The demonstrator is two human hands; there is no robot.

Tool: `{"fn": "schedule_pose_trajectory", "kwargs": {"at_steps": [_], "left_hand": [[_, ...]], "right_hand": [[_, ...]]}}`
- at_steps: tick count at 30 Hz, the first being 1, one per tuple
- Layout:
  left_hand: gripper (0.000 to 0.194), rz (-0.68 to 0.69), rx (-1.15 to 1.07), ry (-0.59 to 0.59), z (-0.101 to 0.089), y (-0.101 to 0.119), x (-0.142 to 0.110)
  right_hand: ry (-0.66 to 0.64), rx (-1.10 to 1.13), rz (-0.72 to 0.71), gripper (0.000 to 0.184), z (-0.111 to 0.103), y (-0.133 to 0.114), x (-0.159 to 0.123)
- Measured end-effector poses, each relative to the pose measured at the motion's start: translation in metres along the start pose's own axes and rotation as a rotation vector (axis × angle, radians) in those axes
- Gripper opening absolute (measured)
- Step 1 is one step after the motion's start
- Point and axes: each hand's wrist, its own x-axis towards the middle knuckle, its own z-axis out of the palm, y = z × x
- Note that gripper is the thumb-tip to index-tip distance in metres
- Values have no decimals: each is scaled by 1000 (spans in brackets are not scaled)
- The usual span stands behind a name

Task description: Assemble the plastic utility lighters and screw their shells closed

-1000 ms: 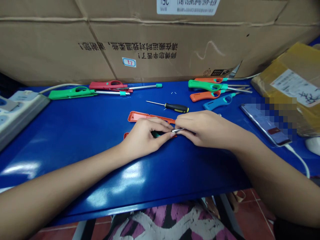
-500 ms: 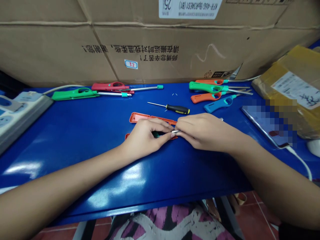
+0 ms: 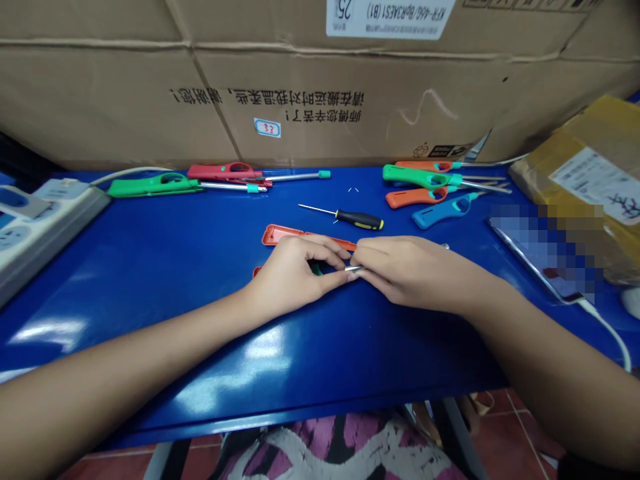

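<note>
My left hand [image 3: 297,273] is closed, thumb and fingertips pinching near the end of a thin metal lighter tube [image 3: 354,268]. My right hand [image 3: 417,270] has its fingers wrapped round the same tube, close against the left fingertips; its far tip shows just past the knuckles. Under my left palm a green part [image 3: 316,269] and a bit of red-orange shell [image 3: 257,272] peek out, mostly hidden. Behind both hands lies an opened red-orange lighter shell half [image 3: 280,235], hollow side up. A black and yellow screwdriver [image 3: 359,219] rests just beyond it.
Green [image 3: 155,186] and red [image 3: 225,173] lighters lie at the back left. More lighters, including a blue one [image 3: 440,212], sit at the back right. A power strip [image 3: 55,220], a phone [image 3: 537,260] with a cable, and a taped parcel [image 3: 575,200] flank the blue table. A large carton [image 3: 125,107] stands behind.
The whole view has shifted slightly. Both hands keep their grip at nearly the same place on the tube, the right knuckles a little lower. Nothing was let go.
</note>
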Motion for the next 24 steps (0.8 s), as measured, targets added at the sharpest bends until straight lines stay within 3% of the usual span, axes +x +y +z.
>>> {"fn": "schedule_pose_trajectory", "kwargs": {"at_steps": [5,11,24], "left_hand": [[9,30,-15,7,0,2,0],[14,34,-79,-43,-4,6,2],[20,-25,-180,-99,-8,2,6]], "right_hand": [[-46,151,99,14,-2,2,0],[-63,259,113,12,-5,4,1],[35,398,100,10,-3,6,1]]}}
